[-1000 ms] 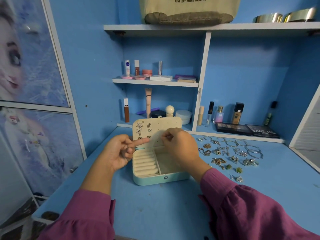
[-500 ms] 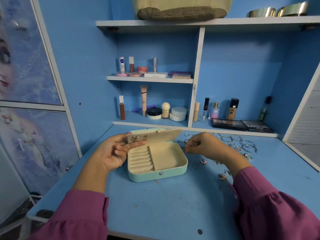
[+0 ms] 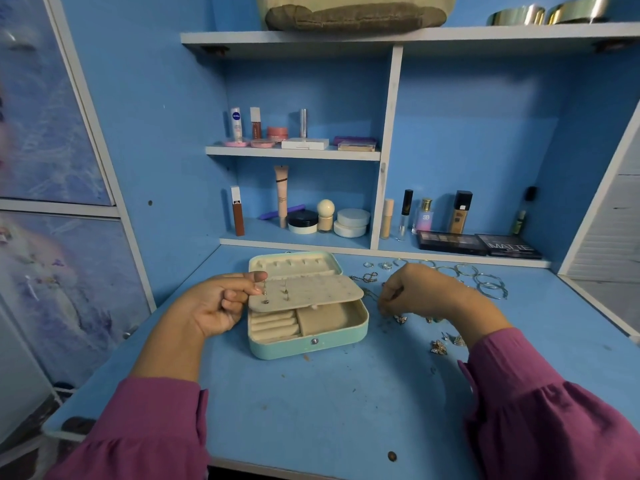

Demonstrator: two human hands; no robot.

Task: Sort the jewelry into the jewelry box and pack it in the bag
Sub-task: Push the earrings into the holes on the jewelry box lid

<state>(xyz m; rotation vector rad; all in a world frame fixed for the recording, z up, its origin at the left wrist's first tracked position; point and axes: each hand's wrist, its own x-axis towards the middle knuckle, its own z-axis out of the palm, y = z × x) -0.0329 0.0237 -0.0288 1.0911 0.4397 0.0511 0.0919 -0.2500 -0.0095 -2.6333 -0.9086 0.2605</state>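
Lowered since a second ago, the earring panel (image 3: 304,293) lies nearly flat over the mint jewelry box (image 3: 308,344), pinched by the left hand (image 3: 216,306). Right hand (image 3: 420,294) curls, pinching something tiny among loose jewelry (image 3: 440,346) on the blue desk (image 3: 311,410) below cosmetic shelves (image 3: 294,152).

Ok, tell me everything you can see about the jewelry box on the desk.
The jewelry box is a mint-green rectangular case with rounded corners, a cream, velvet-looking lining and a small metal snap on its front wall. It sits open on the blue desk, lid tipped back. Inside are ring rolls on the left and an open compartment on the right. A perforated earring panel lies nearly flat over the base, carrying a few earrings; the left hand holds its left edge.
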